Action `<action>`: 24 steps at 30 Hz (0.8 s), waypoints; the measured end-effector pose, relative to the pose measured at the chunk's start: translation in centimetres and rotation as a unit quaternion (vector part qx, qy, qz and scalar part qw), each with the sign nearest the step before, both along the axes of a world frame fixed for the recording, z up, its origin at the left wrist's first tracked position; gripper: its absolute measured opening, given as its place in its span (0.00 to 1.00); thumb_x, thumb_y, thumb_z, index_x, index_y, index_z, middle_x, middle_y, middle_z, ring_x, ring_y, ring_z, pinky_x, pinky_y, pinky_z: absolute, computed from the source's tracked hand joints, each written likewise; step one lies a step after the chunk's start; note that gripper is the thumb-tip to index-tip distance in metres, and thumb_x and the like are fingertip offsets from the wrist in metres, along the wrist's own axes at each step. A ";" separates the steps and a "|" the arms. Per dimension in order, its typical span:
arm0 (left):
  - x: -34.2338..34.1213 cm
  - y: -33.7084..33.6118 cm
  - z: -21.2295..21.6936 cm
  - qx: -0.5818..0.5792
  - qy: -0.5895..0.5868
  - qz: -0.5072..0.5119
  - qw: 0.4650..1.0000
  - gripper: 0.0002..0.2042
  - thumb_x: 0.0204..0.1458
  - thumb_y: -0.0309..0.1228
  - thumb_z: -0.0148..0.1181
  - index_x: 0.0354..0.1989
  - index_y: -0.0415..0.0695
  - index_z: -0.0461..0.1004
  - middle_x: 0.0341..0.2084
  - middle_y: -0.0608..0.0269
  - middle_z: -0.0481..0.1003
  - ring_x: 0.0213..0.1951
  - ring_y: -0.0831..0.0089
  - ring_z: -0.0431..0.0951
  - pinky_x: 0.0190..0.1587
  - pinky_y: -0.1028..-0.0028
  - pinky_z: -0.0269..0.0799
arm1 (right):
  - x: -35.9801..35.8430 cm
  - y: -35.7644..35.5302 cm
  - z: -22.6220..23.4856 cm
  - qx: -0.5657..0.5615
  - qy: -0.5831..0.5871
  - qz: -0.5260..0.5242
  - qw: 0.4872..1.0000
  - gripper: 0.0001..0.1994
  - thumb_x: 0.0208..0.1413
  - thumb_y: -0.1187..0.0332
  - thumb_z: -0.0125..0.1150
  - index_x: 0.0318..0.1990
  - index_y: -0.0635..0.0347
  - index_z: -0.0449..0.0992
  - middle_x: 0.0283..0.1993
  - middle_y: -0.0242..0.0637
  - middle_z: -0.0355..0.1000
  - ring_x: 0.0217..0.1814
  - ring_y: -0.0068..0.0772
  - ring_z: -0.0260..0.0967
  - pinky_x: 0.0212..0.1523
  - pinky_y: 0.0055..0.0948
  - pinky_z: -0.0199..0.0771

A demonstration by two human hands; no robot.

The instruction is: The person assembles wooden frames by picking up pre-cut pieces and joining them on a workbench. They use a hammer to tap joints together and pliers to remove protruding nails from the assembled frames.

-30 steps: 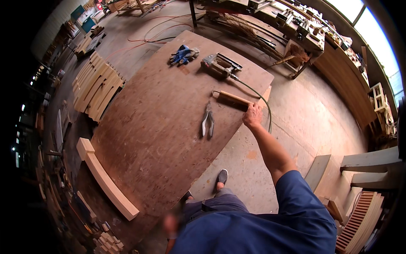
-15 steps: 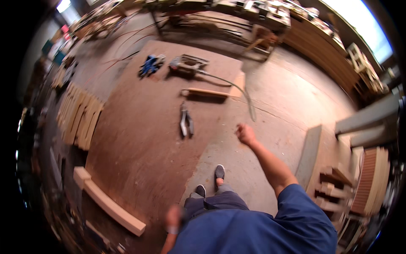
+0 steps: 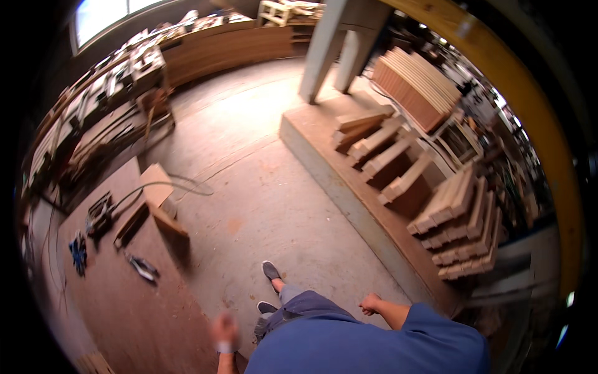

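My right hand (image 3: 369, 304) hangs beside my body with its fingers curled in, and nothing shows in it. It is nearest the low platform (image 3: 349, 199) on the right. My left hand (image 3: 224, 330) is low in front of me, smeared by motion, so its fingers cannot be made out. It is over the near edge of a reddish-brown board (image 3: 143, 318). On that board lie pliers (image 3: 144, 268) with pale handles, a blue bundle like gloves (image 3: 78, 252), and a metal tool (image 3: 99, 212) with a hose. A wooden strip (image 3: 166, 222) lies near them. My hands touch none of these.
Square wooden beams (image 3: 458, 206) are stacked on the platform, beside shorter wooden blocks (image 3: 395, 159). Behind them stands a pile of ribbed panels (image 3: 414, 87). Concrete legs (image 3: 324, 50) rise at the platform's far end. Cluttered workbenches (image 3: 112, 87) line the far left.
My view has turned to the right: the board and tools have shifted left, and the platform with beams has come into view. My right arm has drawn down closer to my body.
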State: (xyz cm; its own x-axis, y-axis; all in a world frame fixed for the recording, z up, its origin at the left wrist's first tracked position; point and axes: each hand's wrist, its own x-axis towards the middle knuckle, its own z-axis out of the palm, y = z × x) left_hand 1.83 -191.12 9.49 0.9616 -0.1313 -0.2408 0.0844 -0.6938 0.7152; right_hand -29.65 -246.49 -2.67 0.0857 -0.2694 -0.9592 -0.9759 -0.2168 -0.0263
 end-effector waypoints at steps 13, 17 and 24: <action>-8.8 -3.4 -16.0 0.191 0.194 -0.165 0.948 0.16 0.50 0.49 0.63 0.30 0.52 0.88 0.28 0.54 0.84 0.30 0.53 0.83 0.39 0.62 0.78 | -4.9 -4.5 6.8 -0.015 -0.148 -0.267 0.952 0.14 0.64 0.59 0.66 0.43 0.62 0.80 0.34 0.36 0.80 0.29 0.26 0.79 0.25 0.28 0.81; -11.9 -9.9 -16.5 0.170 0.272 -0.106 0.941 0.14 0.51 0.45 0.64 0.31 0.49 0.86 0.28 0.54 0.83 0.30 0.55 0.83 0.37 0.62 0.79 | -7.5 -12.6 7.2 -0.022 -0.182 -0.306 0.934 0.12 0.63 0.60 0.66 0.44 0.60 0.79 0.33 0.34 0.79 0.28 0.25 0.78 0.24 0.26 0.79; -15.9 -22.2 -15.0 0.092 0.322 -0.070 0.940 0.10 0.52 0.39 0.64 0.32 0.46 0.84 0.26 0.55 0.82 0.29 0.58 0.82 0.35 0.62 0.79 | -10.3 -28.3 5.2 -0.054 -0.208 -0.303 0.928 0.13 0.62 0.60 0.66 0.46 0.60 0.79 0.33 0.34 0.80 0.28 0.26 0.79 0.25 0.28 0.80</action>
State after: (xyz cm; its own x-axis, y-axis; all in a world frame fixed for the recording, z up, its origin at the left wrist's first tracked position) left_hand -14.06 -213.32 -5.49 0.5852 -0.1443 -0.7979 0.3581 -0.8368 0.4141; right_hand -39.93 -274.79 2.57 0.2435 -0.4821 -0.8416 -0.8298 0.3457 -0.4381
